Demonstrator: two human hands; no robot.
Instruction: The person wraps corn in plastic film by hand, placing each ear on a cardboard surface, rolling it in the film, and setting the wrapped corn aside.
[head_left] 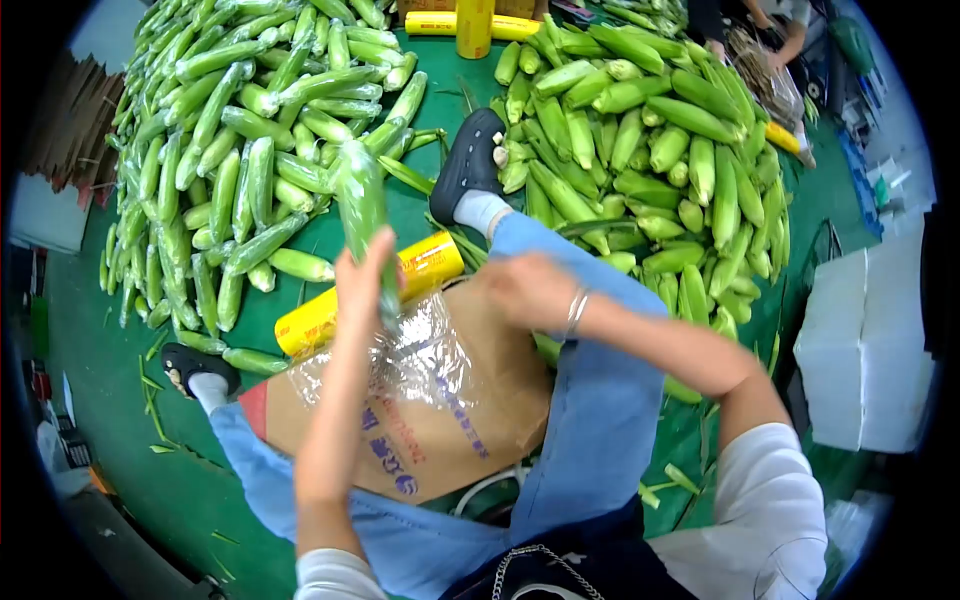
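My left hand (362,278) is closed around the lower part of an ear of corn (361,195) in its green husk, which stands upright with a shine of clear film on it. My right hand (533,291) is blurred by motion above the right edge of a brown cardboard sheet (500,375) on my lap; its fingers look bent, but what they hold, if anything, cannot be made out. Clear plastic film (425,355) lies crumpled on the cardboard. Just beyond the cardboard is a yellow roll of wrapping film (305,325), partly hidden behind my left hand.
A heap of film-wrapped corn (240,190) lies at the left, and unwrapped husked ears (640,140) are piled at the right. More yellow rolls (474,28) are at the back. White foam boxes (865,345) stand at the right. Another person's arm (790,42) shows at the upper right.
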